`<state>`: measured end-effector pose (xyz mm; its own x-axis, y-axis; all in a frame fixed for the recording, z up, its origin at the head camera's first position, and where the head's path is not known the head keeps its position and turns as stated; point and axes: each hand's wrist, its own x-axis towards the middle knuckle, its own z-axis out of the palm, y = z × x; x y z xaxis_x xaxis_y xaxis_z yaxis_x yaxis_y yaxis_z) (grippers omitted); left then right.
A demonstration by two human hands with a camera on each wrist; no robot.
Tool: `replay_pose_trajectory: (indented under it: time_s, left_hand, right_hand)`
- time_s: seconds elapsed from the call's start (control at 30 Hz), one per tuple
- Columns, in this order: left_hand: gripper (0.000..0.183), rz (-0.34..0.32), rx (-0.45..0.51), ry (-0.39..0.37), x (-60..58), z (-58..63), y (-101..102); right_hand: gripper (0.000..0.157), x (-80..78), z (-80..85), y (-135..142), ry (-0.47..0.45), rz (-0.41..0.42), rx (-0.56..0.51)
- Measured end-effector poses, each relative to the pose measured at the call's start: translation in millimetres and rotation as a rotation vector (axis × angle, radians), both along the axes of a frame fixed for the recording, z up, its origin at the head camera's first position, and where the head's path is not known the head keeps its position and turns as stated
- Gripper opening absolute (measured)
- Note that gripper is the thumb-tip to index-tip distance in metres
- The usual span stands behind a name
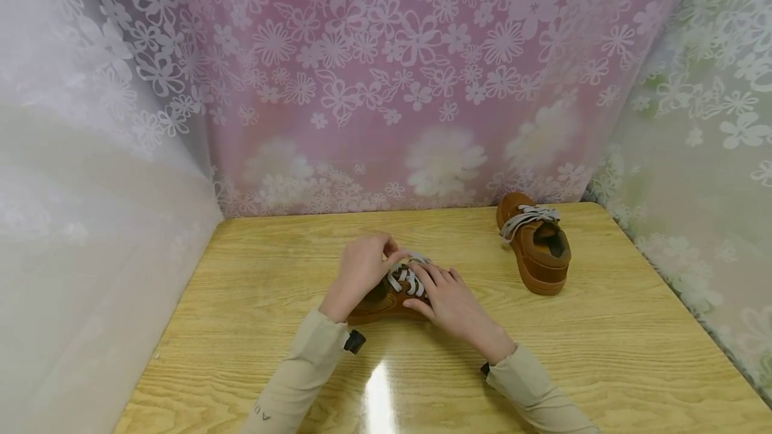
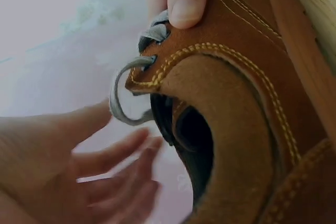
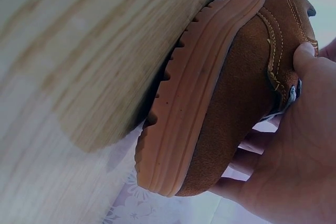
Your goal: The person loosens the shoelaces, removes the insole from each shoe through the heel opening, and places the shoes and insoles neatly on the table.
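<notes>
A brown suede shoe (image 1: pixel 392 305) with a tan sole stands on the table, toe to the right. Its pale grey lace (image 1: pixel 414 284) runs through the eyelets. My right hand (image 1: pixel 456 305) holds the front part, thumb against the near side and fingers over the far side, as the right wrist view shows. My left hand (image 1: pixel 360 268) is over the shoe's opening. In the left wrist view that hand (image 2: pixel 63 166) has its fingers loosely extended and apart, beside a lace loop (image 2: pixel 116 95) at the top eyelet; contact with the loop is unclear.
The matching brown shoe (image 1: pixel 533 256) stands at the back right, toe away, its laces draped over the side. A wood-grain table (image 1: pixel 265 266) lies under everything. Flowered curtains (image 1: pixel 386 86) rise behind it and at both sides.
</notes>
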<state>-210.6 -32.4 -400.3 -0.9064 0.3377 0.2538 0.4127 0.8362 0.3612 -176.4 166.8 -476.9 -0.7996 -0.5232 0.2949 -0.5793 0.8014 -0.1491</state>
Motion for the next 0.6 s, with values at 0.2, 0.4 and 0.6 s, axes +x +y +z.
replay_pose_trajectory:
  time_s: [0.2,0.4,0.6]
  left_hand:
    - [0.014,-0.032,-0.014,-0.056,6.0,-3.8,-6.6]
    - [0.008,-0.073,0.305,0.000,8.4,2.7,-7.1]
    - [0.012,-0.129,0.590,0.018,10.8,9.3,-7.7]
  right_hand:
    - [0.070,-0.5,-0.3,-0.6,0.007,-0.008,0.005]
    - [0.071,-0.5,-0.6,-1.0,-0.020,-0.015,-0.005]
    - [0.070,0.1,-0.3,-1.5,-0.008,-0.012,-0.011]
